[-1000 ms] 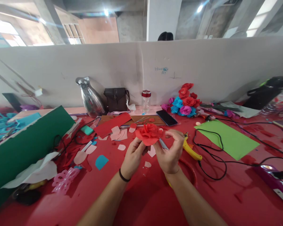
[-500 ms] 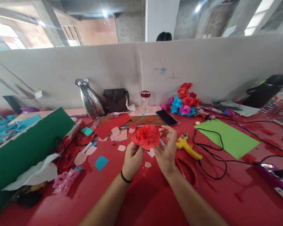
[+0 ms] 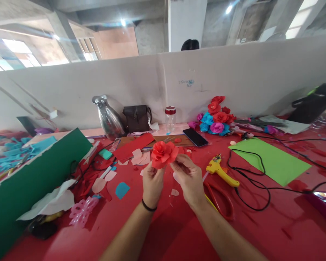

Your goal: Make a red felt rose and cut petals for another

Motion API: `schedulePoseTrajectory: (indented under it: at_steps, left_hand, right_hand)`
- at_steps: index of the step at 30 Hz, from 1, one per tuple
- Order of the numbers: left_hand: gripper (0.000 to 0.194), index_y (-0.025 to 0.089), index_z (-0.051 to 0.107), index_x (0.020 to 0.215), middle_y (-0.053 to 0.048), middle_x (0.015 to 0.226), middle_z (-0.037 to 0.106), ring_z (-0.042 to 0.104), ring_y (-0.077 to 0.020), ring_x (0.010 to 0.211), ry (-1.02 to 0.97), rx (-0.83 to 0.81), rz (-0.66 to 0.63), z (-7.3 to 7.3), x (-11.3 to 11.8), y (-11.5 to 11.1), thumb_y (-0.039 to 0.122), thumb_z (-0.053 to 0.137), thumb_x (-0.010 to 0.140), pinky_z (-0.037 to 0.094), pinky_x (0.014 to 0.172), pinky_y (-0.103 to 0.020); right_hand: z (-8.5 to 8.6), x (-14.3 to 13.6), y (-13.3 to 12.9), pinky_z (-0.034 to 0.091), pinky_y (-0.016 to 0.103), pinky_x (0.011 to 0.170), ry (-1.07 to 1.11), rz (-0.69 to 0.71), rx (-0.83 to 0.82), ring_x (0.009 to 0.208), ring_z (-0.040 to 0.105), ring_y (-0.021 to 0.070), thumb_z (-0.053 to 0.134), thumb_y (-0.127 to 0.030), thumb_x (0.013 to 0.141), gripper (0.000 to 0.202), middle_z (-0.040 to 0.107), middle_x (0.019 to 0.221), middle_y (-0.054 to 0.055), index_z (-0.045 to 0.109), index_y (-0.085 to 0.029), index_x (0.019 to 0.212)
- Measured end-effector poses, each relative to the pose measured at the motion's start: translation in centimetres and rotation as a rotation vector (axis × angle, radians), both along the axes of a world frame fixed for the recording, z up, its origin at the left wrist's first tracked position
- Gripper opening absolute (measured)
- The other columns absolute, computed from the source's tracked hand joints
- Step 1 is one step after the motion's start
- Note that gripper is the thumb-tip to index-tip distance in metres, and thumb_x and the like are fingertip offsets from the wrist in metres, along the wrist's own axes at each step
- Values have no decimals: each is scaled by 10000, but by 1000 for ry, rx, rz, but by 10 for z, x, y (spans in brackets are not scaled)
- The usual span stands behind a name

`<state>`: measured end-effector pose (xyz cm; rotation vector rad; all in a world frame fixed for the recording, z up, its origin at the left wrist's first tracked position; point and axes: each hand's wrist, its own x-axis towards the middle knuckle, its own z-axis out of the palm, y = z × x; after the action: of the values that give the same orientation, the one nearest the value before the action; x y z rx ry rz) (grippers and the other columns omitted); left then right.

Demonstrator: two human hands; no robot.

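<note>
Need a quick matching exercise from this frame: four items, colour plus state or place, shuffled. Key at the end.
Items
1. Nearest paper flower
2. Glue gun
3. Glass jar
4. Smartphone

Descriptions
A. Clear, standing upright
B. Black-faced, lying flat
C. Red, held in the left hand
D. Yellow, lying on its side

Pairs: 1-C, 2-D, 3-A, 4-B
</note>
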<state>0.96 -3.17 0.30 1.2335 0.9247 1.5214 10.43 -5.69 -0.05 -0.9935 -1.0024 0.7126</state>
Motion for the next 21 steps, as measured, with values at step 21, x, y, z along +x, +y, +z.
schedulePoseTrajectory:
  at_steps: [21]
  left_hand:
    - [180, 174, 554, 555, 21, 595, 500, 398, -116, 602, 325, 90, 33, -6, -3, 3, 237, 573, 722, 358, 583, -227]
  right_hand:
    - [14, 7, 1, 418, 246, 575, 351, -22, -120, 583, 515, 118, 715, -397, 705, 179, 607, 603, -34, 695, -220, 690]
